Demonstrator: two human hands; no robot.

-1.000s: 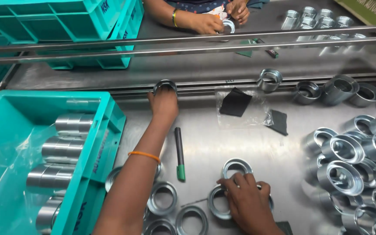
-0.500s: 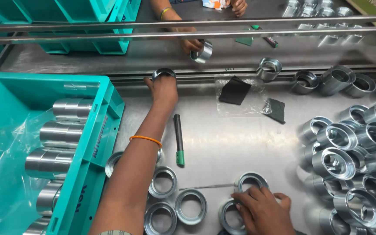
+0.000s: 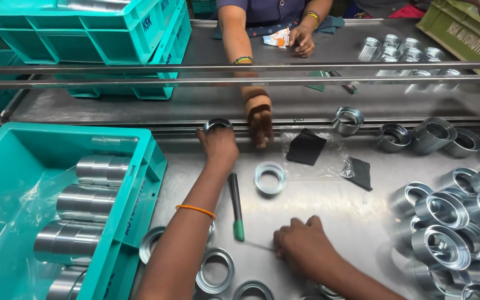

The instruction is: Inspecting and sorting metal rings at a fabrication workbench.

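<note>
To your left sits a teal crate (image 3: 134,183) with stacked metal sleeves (image 3: 93,203) on clear plastic. Your left hand (image 3: 218,143) reaches far across the table (image 3: 318,205), fingers closed on a metal ring (image 3: 216,124) at the rail, close to a co-worker's hand (image 3: 261,119) reaching from the opposite side. A green-tipped pen (image 3: 235,205) lies beside your forearm, and a loose ring (image 3: 269,178) just beyond it. Your right hand (image 3: 304,244) rests palm-down with fingers loosely curled, holding nothing. Piled bearing rings (image 3: 451,222) fill the right.
</note>
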